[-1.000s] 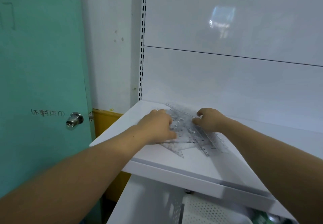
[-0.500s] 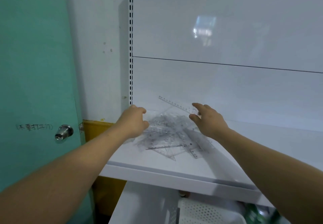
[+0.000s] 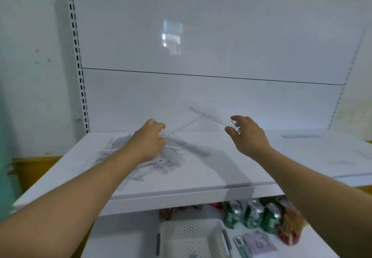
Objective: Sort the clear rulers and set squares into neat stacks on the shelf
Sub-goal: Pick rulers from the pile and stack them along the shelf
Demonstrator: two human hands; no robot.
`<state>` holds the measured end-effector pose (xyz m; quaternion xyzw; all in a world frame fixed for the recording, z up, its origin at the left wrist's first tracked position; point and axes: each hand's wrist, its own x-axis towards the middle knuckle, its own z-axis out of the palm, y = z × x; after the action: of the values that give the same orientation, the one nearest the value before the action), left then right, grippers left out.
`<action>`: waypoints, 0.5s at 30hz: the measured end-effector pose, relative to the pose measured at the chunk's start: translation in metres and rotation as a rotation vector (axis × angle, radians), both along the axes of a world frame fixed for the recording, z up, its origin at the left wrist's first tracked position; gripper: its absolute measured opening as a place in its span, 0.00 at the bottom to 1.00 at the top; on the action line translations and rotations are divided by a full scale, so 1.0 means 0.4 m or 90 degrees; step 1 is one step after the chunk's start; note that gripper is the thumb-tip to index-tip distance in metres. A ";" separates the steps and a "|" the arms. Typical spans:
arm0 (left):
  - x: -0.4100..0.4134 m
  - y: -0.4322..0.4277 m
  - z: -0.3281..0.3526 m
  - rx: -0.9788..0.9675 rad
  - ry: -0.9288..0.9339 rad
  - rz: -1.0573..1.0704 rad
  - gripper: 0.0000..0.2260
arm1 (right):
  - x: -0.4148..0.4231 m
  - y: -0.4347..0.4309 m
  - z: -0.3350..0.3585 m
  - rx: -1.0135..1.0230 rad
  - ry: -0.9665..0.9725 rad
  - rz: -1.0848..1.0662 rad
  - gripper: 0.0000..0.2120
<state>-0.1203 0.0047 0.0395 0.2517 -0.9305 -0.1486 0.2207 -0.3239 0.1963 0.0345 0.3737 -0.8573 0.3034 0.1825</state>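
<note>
Above shelf (image 3: 221, 171), right hand (image 3: 248, 137) pinching raised ruler (image 3: 209, 115), left hand (image 3: 148, 144) gripping second ruler (image 3: 182, 125)

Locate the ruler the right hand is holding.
Head view, right of centre: the ruler is held above the shelf, pinched by the right hand, angling up-left.

white shelf (image 3: 201, 177); clear rulers (image 3: 165, 163); green cans (image 3: 253, 214).

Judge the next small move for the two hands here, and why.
Probably lay the numbered ruler, pinched in the right hand, flat against the other ruler gripped by the left hand, edges aligned. Both are held above the jumbled pile on the shelf, so pairing them would start a neat stack.
</note>
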 end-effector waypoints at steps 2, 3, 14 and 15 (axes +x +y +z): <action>-0.061 0.062 -0.006 0.002 -0.012 -0.025 0.21 | -0.041 0.088 0.002 0.013 0.005 -0.034 0.21; -0.094 0.097 -0.008 0.001 -0.017 -0.037 0.21 | -0.064 0.132 0.003 0.023 0.009 -0.051 0.21; -0.542 0.533 -0.050 0.034 -0.051 -0.116 0.21 | -0.385 0.678 -0.010 0.115 0.014 -0.150 0.22; -0.577 0.561 -0.057 0.037 -0.056 -0.120 0.21 | -0.414 0.713 -0.015 0.112 0.006 -0.153 0.22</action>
<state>-0.3512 0.2293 0.0167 0.1753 -0.9542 -0.1843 0.1575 -0.4897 0.4815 0.0286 0.2842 -0.9183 0.2016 0.1880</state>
